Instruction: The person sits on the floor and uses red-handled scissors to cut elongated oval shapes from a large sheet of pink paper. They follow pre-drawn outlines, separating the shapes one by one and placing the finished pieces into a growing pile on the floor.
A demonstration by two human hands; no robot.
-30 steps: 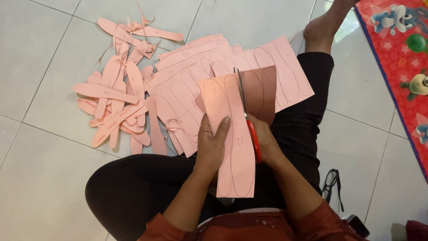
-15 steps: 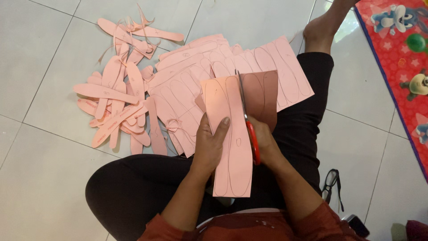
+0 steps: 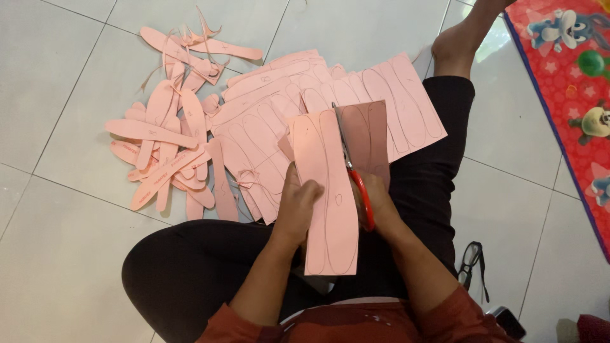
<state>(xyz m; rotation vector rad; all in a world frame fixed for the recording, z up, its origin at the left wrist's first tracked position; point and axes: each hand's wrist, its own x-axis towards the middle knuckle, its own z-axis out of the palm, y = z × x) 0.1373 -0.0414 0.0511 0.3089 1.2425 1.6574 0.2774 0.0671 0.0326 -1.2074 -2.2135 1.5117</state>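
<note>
Left hand pinching pink sheet | right hand clenched on red scissors, blades in sheet | cut soles heaped on floor

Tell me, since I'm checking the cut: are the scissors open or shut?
Shut, apparently: the scissors show one thin blade line across the pink sheet.
</note>
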